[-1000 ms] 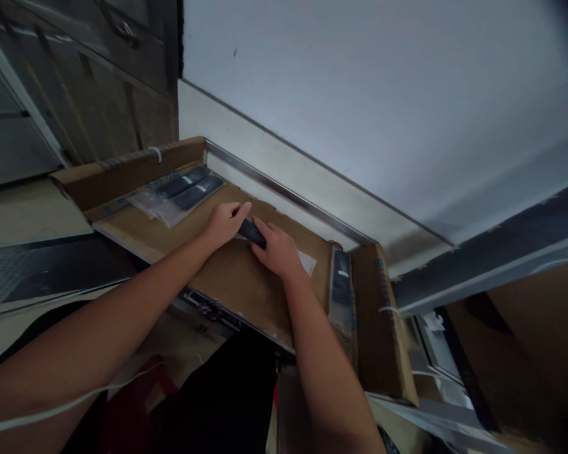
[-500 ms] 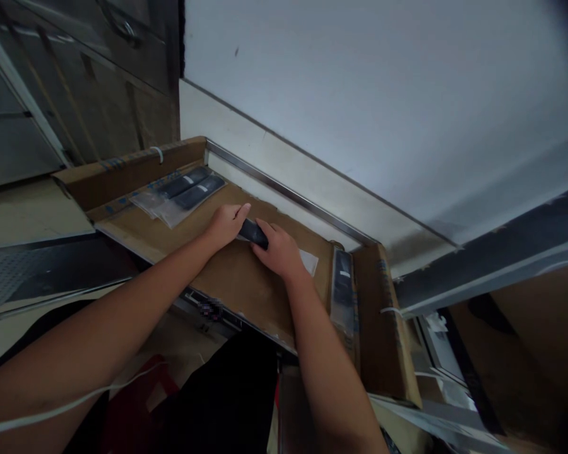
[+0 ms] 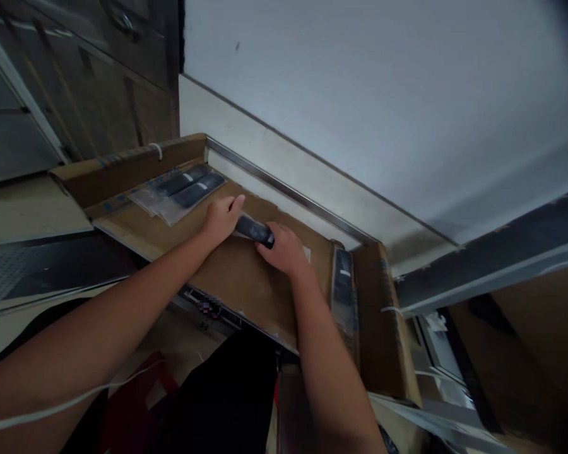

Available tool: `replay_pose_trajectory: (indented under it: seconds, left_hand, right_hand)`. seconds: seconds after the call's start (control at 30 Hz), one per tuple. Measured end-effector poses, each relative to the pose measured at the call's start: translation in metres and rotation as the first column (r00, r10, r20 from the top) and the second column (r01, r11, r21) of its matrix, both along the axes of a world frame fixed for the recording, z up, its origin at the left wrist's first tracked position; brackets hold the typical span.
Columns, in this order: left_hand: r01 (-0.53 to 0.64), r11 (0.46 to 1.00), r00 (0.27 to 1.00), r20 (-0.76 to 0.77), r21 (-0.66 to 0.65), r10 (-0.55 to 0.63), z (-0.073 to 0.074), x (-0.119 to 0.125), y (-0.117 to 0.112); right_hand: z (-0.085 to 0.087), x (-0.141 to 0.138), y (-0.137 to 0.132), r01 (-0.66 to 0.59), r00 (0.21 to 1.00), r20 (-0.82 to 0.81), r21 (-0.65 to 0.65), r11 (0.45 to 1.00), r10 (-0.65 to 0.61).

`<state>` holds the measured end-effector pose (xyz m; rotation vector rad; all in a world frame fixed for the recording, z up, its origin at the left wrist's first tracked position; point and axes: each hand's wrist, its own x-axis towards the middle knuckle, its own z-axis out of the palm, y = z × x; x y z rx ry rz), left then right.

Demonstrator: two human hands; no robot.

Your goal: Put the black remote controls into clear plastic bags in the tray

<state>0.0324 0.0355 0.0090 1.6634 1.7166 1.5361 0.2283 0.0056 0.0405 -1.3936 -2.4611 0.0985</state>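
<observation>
While the left hand has its fingers curled round one end of a dark bar, the right hand grips the other end between thumb and fingers. Bar is over mid cardboard tray, can't tell if touching the base. Two bagged dark pieces lie tray left, another bagged piece by the right wall.

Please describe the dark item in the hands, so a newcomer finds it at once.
Next to the white panel is a cardboard tray. Over its middle, the left hand and right hand hold a dark elongated item. The bagged neighbours lie along the tray's sides; only this one is held.
</observation>
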Motion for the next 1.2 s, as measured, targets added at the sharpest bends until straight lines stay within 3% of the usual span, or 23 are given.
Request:
replay_pose_trajectory:
  seconds: [0.27, 0.57, 0.77, 1.0, 1.2]
  left_hand:
    - [0.070, 0.997, 0.996, -0.060, 0.013, -0.069, -0.001, 0.002, -0.002]
    - [0.066, 0.998, 0.995, 0.082, -0.011, -0.065, 0.002, 0.002, -0.004]
    - [0.175, 0.985, 0.984, 0.029, -0.004, -0.175, -0.002, 0.001, -0.001]
    - [0.161, 0.984, 0.986, -0.044, 0.076, -0.158, -0.001, 0.003, -0.006]
    - [0.266, 0.964, 0.954, -0.153, 0.025, -0.259, 0.000, 0.008, -0.011]
  right_hand:
    - [0.002, -0.002, 0.001, -0.009, 1.000, -0.003, 0.051, 0.999, 0.009]
    - [0.001, 0.000, 0.001, 0.001, 1.000, 0.006, 0.058, 0.998, -0.001]
    - [-0.002, 0.000, 0.003, -0.020, 1.000, -0.023, 0.040, 0.999, 0.021]
    - [0.000, -0.003, 0.000, -0.048, 0.999, -0.017, 0.037, 0.998, 0.049]
    - [0.000, -0.011, -0.003, -0.063, 0.998, 0.010, 0.016, 0.998, 0.063]
